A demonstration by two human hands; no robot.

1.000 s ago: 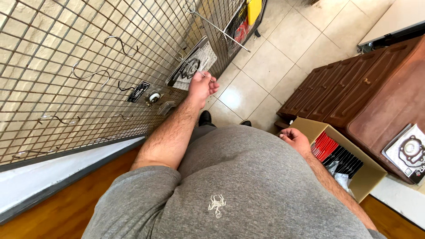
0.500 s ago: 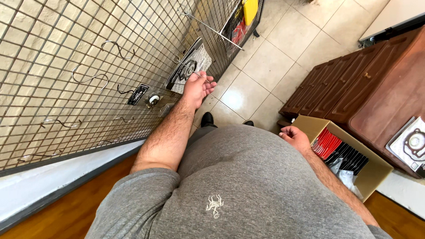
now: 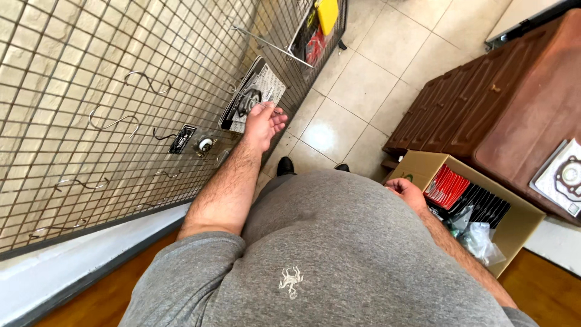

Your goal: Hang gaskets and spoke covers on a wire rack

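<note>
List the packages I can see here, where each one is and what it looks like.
Flat carded pack: hangs on the wire grid by the left hand; black-and-white print.
Small dark pack: on the grid, further left.
Cardboard box: on the floor by the right hand; red and black packs inside.
Flat pack: on the brown cabinet; pale, ring shapes.

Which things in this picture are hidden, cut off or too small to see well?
Head view only:
- Right hand: fingers curled away, so anything held is hidden.
- Cardboard box: near corner hidden by the right forearm.
- Packet on the brown cabinet: cut off by the right edge.
- Left hand: whether it touches the hanging packet is unclear.
</note>
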